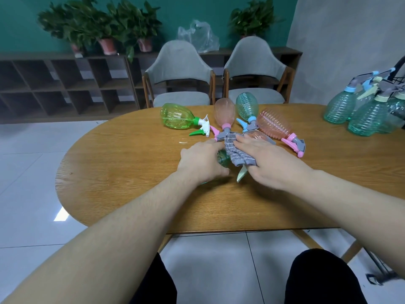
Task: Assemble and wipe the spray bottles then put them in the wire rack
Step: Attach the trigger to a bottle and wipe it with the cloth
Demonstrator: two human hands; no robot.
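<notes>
Count, table (135,194): 6 loose spray bottles — 1 light green (177,116), 3 pink (224,113) (275,125) (255,135), 1 teal (247,107), 1 green under the hands (222,160). Teal cluster at right (359,115): at least 4. Cloth (237,150): 1. Chairs (178,69): 2. Potted plants (107,25): at least 4.

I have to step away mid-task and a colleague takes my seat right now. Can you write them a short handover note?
Left hand grips a teal bottle lying on the table. Right hand presses the grey cloth onto it, mid-wipe.
Five assembled bottles lie beyond the hands: a green bottle, three pink ones, one blue-green.
Several finished bottles stand at the right edge by the wire rack, which is barely in view.
Left: finish this wipe, wipe the lying ones as needed, rack them all.
</notes>
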